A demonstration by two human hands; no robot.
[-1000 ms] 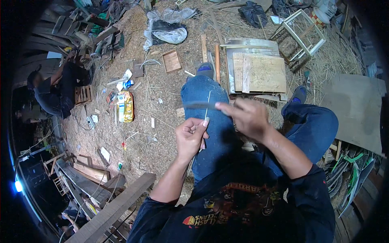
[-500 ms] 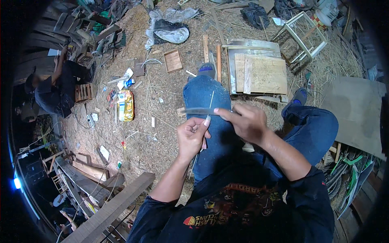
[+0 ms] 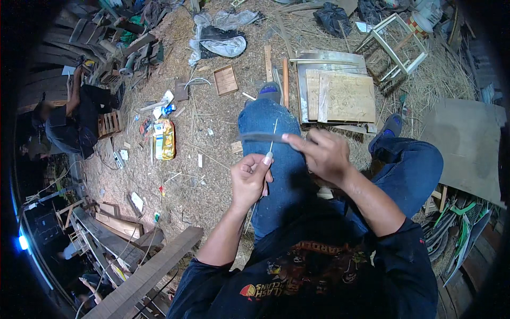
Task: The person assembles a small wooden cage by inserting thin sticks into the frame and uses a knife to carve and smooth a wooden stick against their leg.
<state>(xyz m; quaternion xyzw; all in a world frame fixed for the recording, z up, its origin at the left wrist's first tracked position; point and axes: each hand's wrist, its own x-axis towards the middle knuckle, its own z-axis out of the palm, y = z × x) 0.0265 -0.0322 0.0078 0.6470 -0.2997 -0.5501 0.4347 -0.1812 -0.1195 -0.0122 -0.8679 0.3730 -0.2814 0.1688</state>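
Observation:
My left hand (image 3: 248, 179) is closed, thumb on top, around a thin pale stick (image 3: 274, 126) that points away from me above my jeans-covered knee (image 3: 263, 114). Part of the stick is hidden inside the fingers. My right hand (image 3: 325, 157) grips a knife whose handle is mostly covered by the fingers. Its grey blade (image 3: 260, 137), smeared by motion, lies crosswise over the stick, just beyond my left thumb. I cannot tell whether the edge touches the stick.
Wood chips and straw litter the ground. Ahead lie a small wooden tray (image 3: 226, 80), stacked boards (image 3: 348, 98) and a pale frame (image 3: 393, 48). A yellow packet (image 3: 164, 139) sits to the left. Another person (image 3: 69, 122) crouches farther left. A thick beam (image 3: 154, 268) juts in nearby.
The knife and my right hand have moved slightly away from me along the stick. My left hand keeps its hold and has barely shifted.

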